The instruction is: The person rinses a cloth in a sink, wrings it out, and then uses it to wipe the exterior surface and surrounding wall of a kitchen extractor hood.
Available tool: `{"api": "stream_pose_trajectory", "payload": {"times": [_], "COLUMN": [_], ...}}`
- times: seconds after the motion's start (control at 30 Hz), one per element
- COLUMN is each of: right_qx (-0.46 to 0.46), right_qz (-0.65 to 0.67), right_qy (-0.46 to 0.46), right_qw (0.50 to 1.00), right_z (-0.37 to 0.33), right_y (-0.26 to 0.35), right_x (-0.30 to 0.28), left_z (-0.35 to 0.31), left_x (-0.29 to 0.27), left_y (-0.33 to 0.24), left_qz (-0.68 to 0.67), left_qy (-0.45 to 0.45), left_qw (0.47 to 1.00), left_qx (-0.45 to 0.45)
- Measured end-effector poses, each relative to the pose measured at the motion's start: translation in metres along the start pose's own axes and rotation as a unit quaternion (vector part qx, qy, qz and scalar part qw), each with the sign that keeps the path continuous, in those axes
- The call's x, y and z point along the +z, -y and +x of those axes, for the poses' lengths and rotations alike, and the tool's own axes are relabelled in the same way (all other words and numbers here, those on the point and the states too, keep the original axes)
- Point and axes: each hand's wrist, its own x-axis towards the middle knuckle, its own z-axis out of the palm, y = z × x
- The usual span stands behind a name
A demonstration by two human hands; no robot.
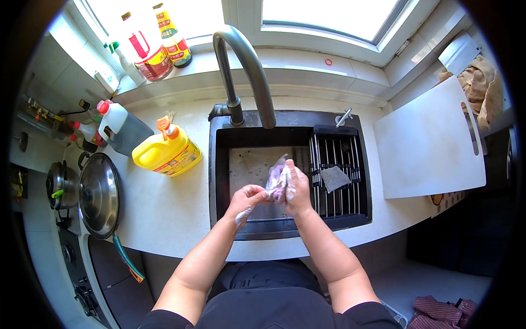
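Over the open basin of the dark sink (222, 181), both hands hold a purple cloth (276, 183) covered in white suds. My left hand (245, 202) pinches its lower left part between thumb and fingers. Around its right side my right hand (297, 192) is closed, thumb pointing up. White foam clings to both hands and to the left wrist. Above the basin's back edge arches the grey faucet (253, 60); no water is seen running from it.
Right of the basin, a grey scouring pad (335, 179) lies on a metal rack (329, 205). A white cutting board (427, 145) is farther right. At left stand a yellow jug (170, 153), a dark-filled jug (126, 131) and a lidded pan (99, 194). Bottles (156, 63) line the sill.
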Motion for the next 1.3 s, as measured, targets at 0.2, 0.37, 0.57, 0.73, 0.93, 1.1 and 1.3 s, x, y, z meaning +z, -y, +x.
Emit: {"api": "stream_pose_trajectory", "payload": {"times": [0.2,0.37,0.57,0.73,0.93,1.1,1.3], "right_qx": [-0.011,-0.03,-0.077,-0.338,-0.269,-0.406,-0.441], "right_qz": [0.034,0.064,-0.047,-0.386,-0.405,-0.448,-0.447], "right_qy": [-0.037,-0.081,-0.141,-0.025,-0.17,-0.021,0.016], "right_qw": [0.999,0.994,0.986,0.858,0.858,0.796,0.778], "right_z": [0.005,0.015,0.004,-0.035,-0.01,-0.031,-0.026], "right_y": [0.015,0.017,-0.01,-0.023,-0.025,-0.024,-0.035], "right_x": [-0.006,-0.019,-0.012,0.018,0.02,0.028,0.024], "left_z": [-0.008,-0.002,-0.004,0.005,-0.003,0.017,0.027], "left_x": [0.003,-0.004,0.014,0.027,0.054,0.023,0.013], "left_y": [-0.005,-0.009,-0.026,-0.019,-0.018,0.017,0.008], "left_qz": [0.04,-0.118,-0.287,-0.171,-0.105,-0.292,-0.23], "left_qy": [0.062,0.018,-0.004,-0.108,-0.129,-0.033,-0.036], "left_qw": [0.997,0.987,0.957,0.977,0.986,0.956,0.969], "left_qx": [-0.019,0.11,0.054,0.075,0.024,-0.003,-0.087]}}
